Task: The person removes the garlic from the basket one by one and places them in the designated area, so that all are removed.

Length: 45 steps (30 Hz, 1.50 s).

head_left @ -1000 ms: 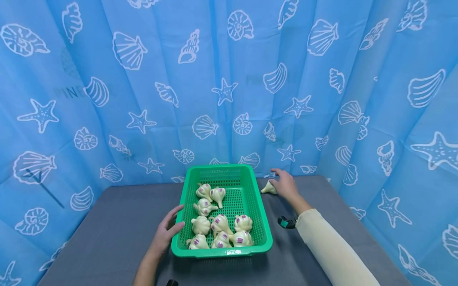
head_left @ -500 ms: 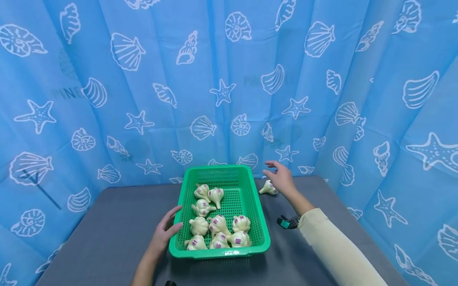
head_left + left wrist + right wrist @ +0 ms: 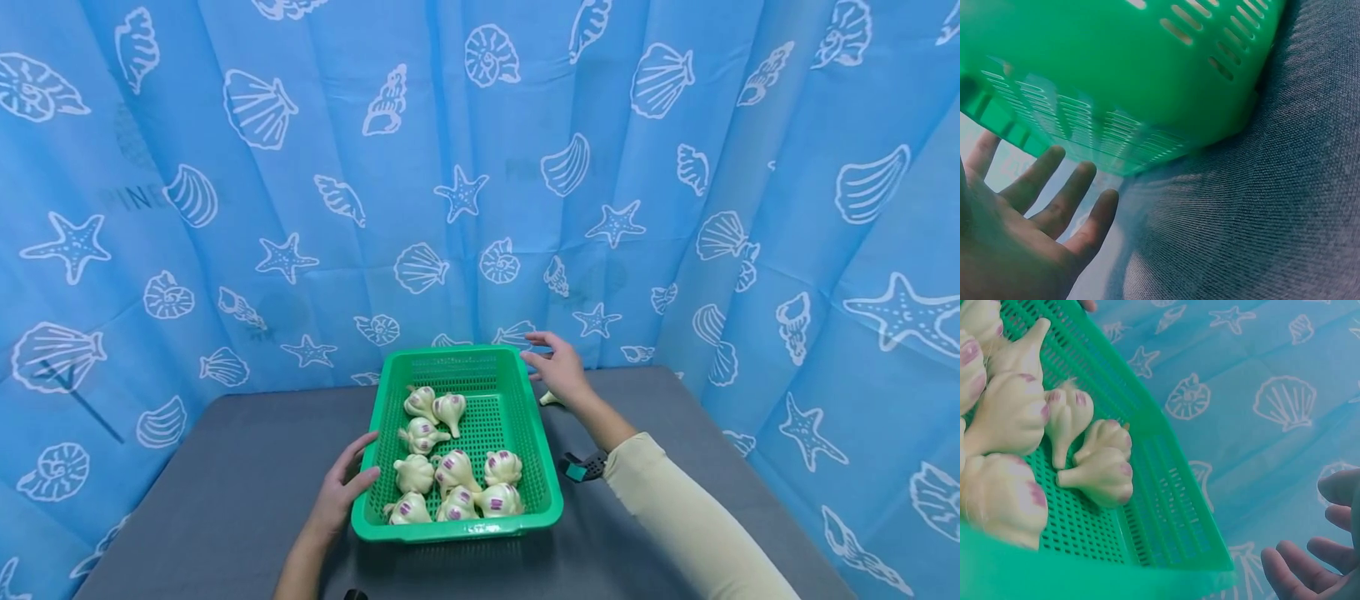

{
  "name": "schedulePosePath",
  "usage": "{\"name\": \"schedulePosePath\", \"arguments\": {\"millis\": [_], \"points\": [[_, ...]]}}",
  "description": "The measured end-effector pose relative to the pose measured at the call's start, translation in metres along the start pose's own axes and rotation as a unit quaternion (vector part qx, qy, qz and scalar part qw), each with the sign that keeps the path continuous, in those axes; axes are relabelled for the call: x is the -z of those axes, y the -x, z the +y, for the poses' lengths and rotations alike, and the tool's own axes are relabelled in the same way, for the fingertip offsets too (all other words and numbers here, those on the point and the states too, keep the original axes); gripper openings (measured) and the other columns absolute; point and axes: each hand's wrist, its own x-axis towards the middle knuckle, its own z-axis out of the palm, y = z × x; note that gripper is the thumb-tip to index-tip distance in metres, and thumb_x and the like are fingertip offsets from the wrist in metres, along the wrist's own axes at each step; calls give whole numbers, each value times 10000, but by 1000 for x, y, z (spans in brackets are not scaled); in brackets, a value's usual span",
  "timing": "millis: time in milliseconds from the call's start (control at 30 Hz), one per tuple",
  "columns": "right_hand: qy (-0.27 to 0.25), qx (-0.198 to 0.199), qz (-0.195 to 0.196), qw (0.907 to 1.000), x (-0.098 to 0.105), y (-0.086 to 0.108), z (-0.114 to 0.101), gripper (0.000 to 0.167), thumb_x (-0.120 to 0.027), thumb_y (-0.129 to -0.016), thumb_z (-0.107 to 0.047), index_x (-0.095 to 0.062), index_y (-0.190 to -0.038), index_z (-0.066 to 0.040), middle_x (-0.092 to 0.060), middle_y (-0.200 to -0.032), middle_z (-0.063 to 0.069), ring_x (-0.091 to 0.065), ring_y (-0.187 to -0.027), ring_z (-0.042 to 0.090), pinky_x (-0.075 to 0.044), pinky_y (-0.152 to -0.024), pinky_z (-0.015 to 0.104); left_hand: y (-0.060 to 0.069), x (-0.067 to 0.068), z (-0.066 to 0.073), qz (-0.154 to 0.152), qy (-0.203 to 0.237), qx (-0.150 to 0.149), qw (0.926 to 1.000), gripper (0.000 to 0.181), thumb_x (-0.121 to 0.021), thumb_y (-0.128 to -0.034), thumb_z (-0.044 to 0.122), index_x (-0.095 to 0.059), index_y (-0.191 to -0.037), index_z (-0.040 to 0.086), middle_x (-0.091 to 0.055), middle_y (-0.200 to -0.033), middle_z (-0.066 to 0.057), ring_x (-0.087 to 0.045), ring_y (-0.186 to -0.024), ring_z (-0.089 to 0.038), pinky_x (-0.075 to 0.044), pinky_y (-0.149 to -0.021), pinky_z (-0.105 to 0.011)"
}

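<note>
A green perforated basket point(image 3: 557, 500) holds several garlic bulbs point(image 3: 415, 473), mostly along its left side and near end. At its left rim is my left hand point(image 3: 335, 493), fingers spread; the left wrist view shows those fingers point(image 3: 1079, 187) extended beside the basket wall. My right hand point(image 3: 558, 367) hovers by the far right corner with fingers parted and nothing in them. Partly hidden under that hand, one garlic bulb point(image 3: 550, 399) lies on the table outside the basket. The right wrist view shows my right hand point(image 3: 1319, 562) apart from the basket rim point(image 3: 1160, 425).
A grey cloth point(image 3: 247, 483) covers the table. Behind and on both sides hangs a blue curtain point(image 3: 352, 292) with white shell prints. A black and teal strap point(image 3: 583, 468) is at my right wrist. Something small and dark point(image 3: 356, 594) shows at the bottom edge.
My right hand has come off the bulb outside the basket and moved left to the far right corner of the basket. My left hand stays by the left rim.
</note>
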Motion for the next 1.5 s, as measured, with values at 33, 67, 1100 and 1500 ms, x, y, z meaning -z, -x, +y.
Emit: {"name": "schedulePosePath", "arguments": {"millis": [33,67,1100,1500], "points": [[-52,-35,-30,10000,-2,-1,-1,377,-606,-976,-152,-551,-1337,-60,-512,-1352,176,-600,-1092,328,-551,-752,384,0,0,-1,1,16,-2,10000,517,-550,-971,93,-414,-1471,96,-463,-1378,-237,-521,-1145,-265,-472,-865,-310],[-101,-71,-62,9999,-5,-1,-2,378,-603,-977,-152,-549,-1340,-61,-509,-1353,180,-593,-1099,327,-549,-757,391,0,1,-1,2,38,-22,10000,516,-548,-971,85,-416,-1469,89,-462,-1378,-242,-528,-1136,-247,-473,-864,-310],[54,-775,-629,9950,-72,-26,2,448,-644,-953,-216,-532,-1353,-47,-589,-1259,177,-578,-1109,351,-507,-837,432,-3,1,-3,-65,45,-16,10000,520,-536,-969,96,-405,-1473,83,-466,-1369,-247,-538,-1111,-212,-474,-854,-303],[218,-1093,-1468,9829,-100,-22,18,547,-627,-960,-277,-462,-1424,-38,-510,-1367,187,-512,-1211,341,-435,-940,490,-2,1,-3,-57,19,-67,10000,519,-533,-972,88,-402,-1474,80,-459,-1382,-253,-550,-1103,-157,-473,-857,-306]]}}
